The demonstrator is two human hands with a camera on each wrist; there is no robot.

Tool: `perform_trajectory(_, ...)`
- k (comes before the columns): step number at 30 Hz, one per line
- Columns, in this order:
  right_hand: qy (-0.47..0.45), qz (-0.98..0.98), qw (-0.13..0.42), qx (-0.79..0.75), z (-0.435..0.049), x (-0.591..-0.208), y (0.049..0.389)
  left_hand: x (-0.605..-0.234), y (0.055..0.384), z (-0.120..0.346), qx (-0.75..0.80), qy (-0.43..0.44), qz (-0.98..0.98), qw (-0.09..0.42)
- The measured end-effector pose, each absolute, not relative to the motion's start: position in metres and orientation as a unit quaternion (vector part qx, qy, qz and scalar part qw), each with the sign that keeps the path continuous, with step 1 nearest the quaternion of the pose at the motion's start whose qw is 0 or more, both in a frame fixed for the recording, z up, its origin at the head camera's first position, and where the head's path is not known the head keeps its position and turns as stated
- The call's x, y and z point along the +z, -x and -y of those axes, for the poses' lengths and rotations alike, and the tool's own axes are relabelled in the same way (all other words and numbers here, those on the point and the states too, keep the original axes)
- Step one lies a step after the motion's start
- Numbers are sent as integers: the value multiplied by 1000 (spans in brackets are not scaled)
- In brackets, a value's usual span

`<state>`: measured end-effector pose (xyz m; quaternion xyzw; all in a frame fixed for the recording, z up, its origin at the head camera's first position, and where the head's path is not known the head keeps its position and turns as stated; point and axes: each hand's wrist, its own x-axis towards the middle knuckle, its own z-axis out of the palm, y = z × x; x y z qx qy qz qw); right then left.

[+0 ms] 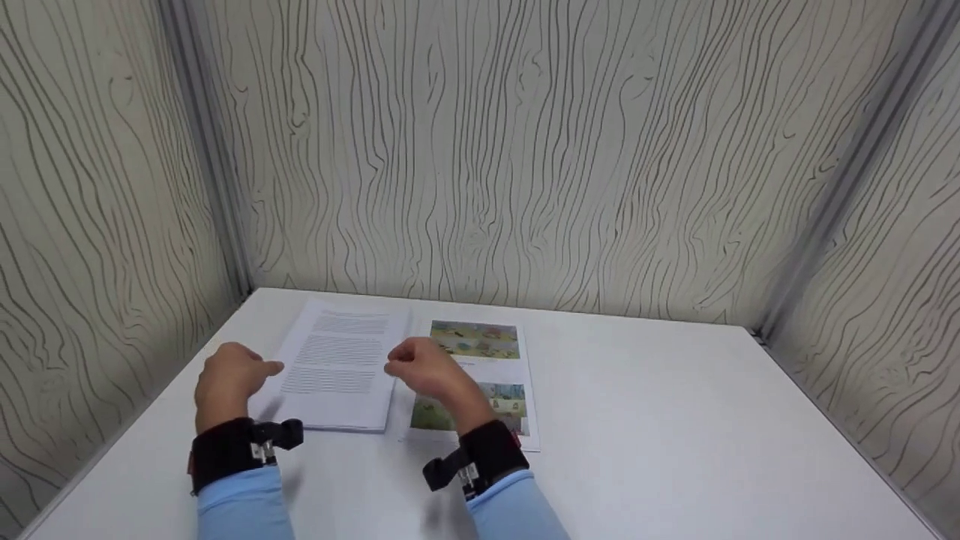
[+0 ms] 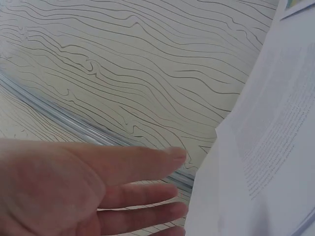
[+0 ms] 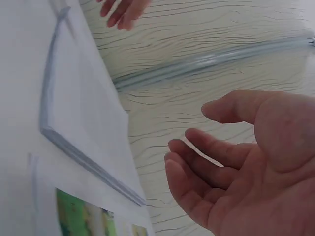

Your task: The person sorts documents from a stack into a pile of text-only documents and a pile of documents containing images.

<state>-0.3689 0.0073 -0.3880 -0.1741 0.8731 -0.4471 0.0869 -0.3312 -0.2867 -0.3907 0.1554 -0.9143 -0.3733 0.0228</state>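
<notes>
A stack of printed paper sheets [image 1: 337,360] lies on the left part of the white table, its layered edge plain in the right wrist view. To its right is a sheet with colour pictures [image 1: 480,371], partly covered by the right forearm in the head view. My left hand [image 1: 231,379] is raised near the stack's left edge, its fingers fairly straight in the left wrist view [image 2: 98,191] and holding nothing. Over the gap between stack and picture sheet hovers my right hand [image 1: 427,367], fingers loosely bent, thumb apart from them, palm bare.
The white table [image 1: 675,420] stretches to the right. Wood-grain patterned panels [image 1: 480,150] stand behind it and at both sides, joined by grey corner posts [image 1: 210,150]. Black straps with small cameras [image 1: 491,457] sit on both wrists.
</notes>
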Motion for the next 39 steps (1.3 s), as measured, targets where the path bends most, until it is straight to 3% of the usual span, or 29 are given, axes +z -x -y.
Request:
perform_trajectory(6,144,-904,95,-392,5,-410,366,-397,338,285,-354,-176,919,-10)
perform_trajectory(18,152,-926,109,-327,21,-412,355,-407,344,284,-344,-151,926,-41)
perform_trajectory(32,139,-928,116,-324,26,-411,348,-404,349,278,-323,-148,935,-6)
perform_trajectory(39,156,-929,117,-315,24,-409,350,-400,347,276,-336,-196,920,56)
